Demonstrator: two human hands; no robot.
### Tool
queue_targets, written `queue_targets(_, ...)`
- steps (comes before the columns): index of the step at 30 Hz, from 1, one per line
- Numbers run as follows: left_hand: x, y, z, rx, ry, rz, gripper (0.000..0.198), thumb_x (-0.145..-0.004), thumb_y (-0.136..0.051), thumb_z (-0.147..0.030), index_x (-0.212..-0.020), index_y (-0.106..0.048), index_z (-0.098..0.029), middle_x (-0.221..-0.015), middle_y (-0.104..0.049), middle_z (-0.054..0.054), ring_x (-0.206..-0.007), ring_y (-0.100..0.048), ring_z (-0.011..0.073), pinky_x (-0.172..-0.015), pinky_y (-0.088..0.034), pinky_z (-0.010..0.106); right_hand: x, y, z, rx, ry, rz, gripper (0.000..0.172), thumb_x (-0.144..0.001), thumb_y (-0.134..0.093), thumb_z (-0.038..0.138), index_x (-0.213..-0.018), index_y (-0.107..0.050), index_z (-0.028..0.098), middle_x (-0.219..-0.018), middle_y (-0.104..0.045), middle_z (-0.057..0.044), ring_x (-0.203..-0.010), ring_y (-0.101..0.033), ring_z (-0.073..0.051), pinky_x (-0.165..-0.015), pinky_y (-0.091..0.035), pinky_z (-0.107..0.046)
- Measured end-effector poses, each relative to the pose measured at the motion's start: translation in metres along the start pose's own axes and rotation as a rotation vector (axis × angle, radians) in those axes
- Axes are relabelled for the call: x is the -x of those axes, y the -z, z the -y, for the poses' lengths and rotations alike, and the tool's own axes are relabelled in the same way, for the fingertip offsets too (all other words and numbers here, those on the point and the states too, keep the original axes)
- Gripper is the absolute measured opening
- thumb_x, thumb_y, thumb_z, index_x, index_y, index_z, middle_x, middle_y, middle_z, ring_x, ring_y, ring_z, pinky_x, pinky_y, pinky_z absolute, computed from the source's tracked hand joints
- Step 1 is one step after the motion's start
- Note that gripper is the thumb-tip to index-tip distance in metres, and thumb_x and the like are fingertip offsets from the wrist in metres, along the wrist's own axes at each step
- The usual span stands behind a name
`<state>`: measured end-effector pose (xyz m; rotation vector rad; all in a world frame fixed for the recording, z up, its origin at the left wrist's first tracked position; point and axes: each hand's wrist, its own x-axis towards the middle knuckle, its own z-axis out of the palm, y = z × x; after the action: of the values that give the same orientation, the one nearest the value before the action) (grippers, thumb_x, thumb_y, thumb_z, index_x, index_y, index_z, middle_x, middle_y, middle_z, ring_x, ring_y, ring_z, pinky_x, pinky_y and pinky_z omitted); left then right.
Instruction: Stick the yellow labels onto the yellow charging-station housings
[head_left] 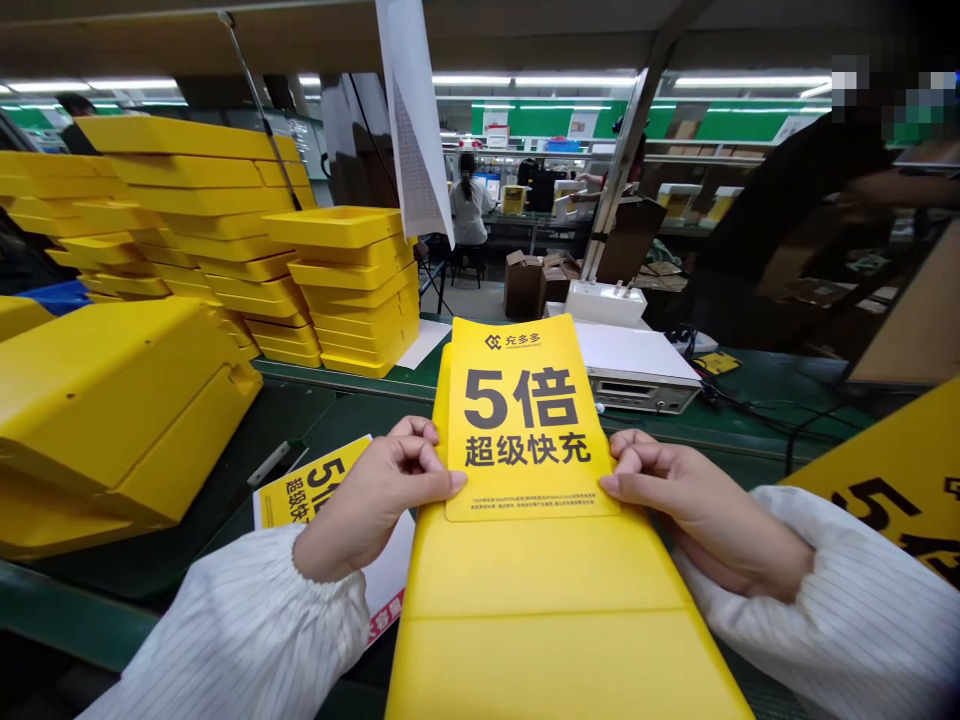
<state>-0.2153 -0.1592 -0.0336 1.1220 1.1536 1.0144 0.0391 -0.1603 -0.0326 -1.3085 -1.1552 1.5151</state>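
A yellow sticker [525, 490] printed with a large 5 and dark Chinese characters lies over the upper part of a yellow plastic casing [555, 660]. My left hand [375, 495] pinches the sticker's left edge between thumb and fingers. At its right edge, my right hand [667, 480] pinches it the same way. Whether the whole sticker touches the casing I cannot tell. Partly behind my left wrist is a printed sheet [300, 490] with a similar yellow label. Below it shows a white sheet [394, 560] with red print.
Stacks of yellow plastic trays [360, 290] stand at the left back, behind a large yellow housing [112, 420]. A white-topped metal instrument [637, 365] with cables sits beyond my right hand. Another printed yellow panel [892, 480] is at right. A person [795, 190] stands at the far right.
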Motion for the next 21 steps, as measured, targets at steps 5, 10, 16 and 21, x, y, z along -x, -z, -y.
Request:
queue_targets(5, -0.0003, -0.0019, -0.0021, 0.005, -0.013, -0.014, 0.032, -0.050, -0.079, -0.025, -0.045, -0.049, -0.014, -0.092, -0.034, 0.001, -0.087, -0.038, 0.0125, -0.065, -0.036, 0.018, 0.0010, -0.0008, 0.0010, -0.008, -0.004, -0.010, 0.031, -0.050, -0.077, 0.029, -0.046, -0.050, 0.015, -0.089, -0.040, -0.001, -0.086, -0.040, -0.017, -0.072, -0.036, -0.027)
queue_targets(10, -0.0003, -0.0025, -0.0021, -0.013, -0.013, -0.022, 0.032, -0.051, -0.078, -0.025, -0.046, -0.049, -0.013, -0.092, -0.034, 0.001, -0.086, -0.039, 0.0125, -0.062, -0.035, 0.018, 0.0018, -0.0015, 0.0022, 0.004, 0.004, -0.008, 0.031, -0.051, -0.077, 0.030, -0.046, -0.050, 0.016, -0.088, -0.040, -0.001, -0.086, -0.041, -0.017, -0.073, -0.036, -0.027)
queue_targets(16, 0.0015, -0.0017, -0.0028, -0.027, -0.007, -0.009, 0.033, -0.053, -0.077, -0.027, -0.045, -0.048, -0.013, -0.093, -0.033, 0.001, -0.081, -0.040, 0.0116, -0.057, -0.035, 0.019, 0.0010, -0.0003, 0.0009, -0.002, 0.009, -0.001, 0.031, -0.052, -0.077, 0.030, -0.046, -0.050, 0.016, -0.089, -0.041, -0.002, -0.088, -0.042, -0.018, -0.075, -0.037, -0.028)
queue_targets(21, 0.0023, -0.0018, -0.0027, -0.015, -0.010, -0.005, 0.033, -0.053, -0.077, -0.026, -0.046, -0.047, -0.013, -0.093, -0.032, 0.001, -0.081, -0.040, 0.0112, -0.060, -0.037, 0.019, 0.0001, 0.0007, 0.0001, 0.001, 0.017, 0.011, 0.031, -0.053, -0.077, 0.031, -0.047, -0.051, 0.016, -0.090, -0.040, -0.002, -0.089, -0.042, -0.018, -0.076, -0.037, -0.028)
